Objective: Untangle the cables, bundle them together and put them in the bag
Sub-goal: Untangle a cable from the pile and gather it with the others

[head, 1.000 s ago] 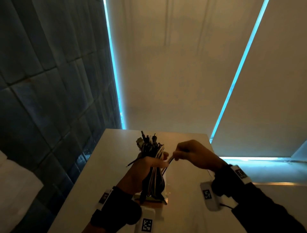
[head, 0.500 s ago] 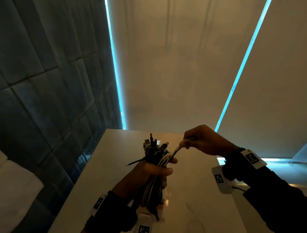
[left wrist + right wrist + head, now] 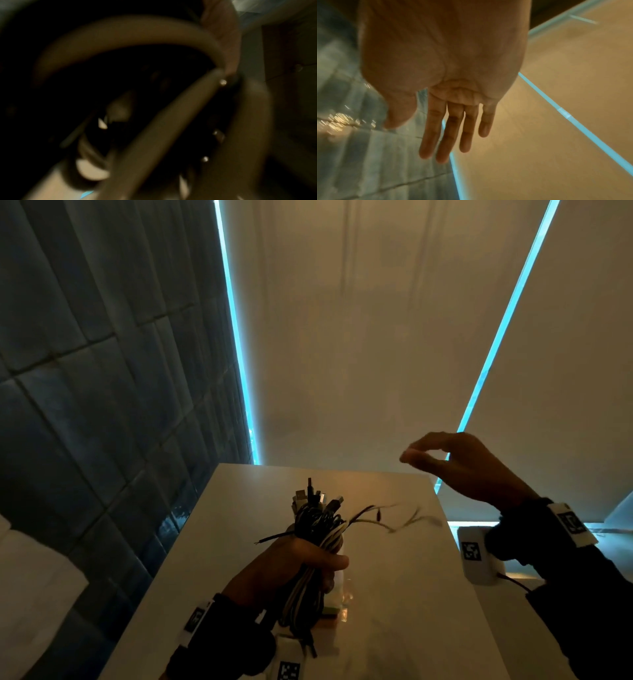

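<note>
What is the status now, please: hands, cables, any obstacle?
Left hand grips cable bundle upright over table. Right hand open, empty, raised clear. Thin loose end sticks out, blurred. No bag seen.

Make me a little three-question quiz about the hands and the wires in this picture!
1. True or false: the right hand is holding a wire.
2. Which hand grips the cable bundle? A) left B) right C) both
3. Fill in: the loose wire end sticks out of the bundle over the white ____.

Key:
1. False. Its fingers are straight and hold nothing, as the right wrist view shows.
2. A. The left hand is wrapped around the bundle, plugs pointing up.
3. Table.
</note>
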A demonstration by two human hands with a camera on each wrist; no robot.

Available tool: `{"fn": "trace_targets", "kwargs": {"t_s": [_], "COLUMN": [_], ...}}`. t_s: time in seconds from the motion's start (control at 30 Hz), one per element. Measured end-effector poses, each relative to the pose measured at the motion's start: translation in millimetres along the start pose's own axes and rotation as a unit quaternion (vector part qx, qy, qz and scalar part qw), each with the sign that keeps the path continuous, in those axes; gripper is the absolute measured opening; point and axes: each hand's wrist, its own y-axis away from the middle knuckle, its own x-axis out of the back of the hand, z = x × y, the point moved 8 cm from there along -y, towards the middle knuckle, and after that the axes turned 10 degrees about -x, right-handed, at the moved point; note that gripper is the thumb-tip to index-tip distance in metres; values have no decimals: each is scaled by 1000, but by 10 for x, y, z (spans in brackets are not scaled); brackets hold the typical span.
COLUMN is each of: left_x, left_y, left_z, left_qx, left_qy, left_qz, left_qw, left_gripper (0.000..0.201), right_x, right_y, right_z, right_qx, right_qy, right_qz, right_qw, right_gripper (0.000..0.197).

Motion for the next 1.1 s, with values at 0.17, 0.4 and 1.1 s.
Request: {"fn": "trace_targets", "kwargs": {"t_s": [0.17, 0.4, 1.1], "left_x": [35, 17, 183], "left_y": [1, 54, -216], "left_z": [-29, 22, -119], "left_qx": [28, 19, -74], "left_qy": [-46, -41, 209], "left_qz": [-5, -33, 125], "left_qw": [999, 998, 967], "left_gripper": [34, 31, 62], "right_x": [-392, -1227, -936], "right_y": [154, 315, 762], "right_z": [-420, -177, 29], "right_qx": [17, 12, -90], "right_qy": [28, 3, -207], "right_qz": [-169, -310, 39], "right_qw": [985, 951, 973], "right_gripper": [50, 29, 25]}}
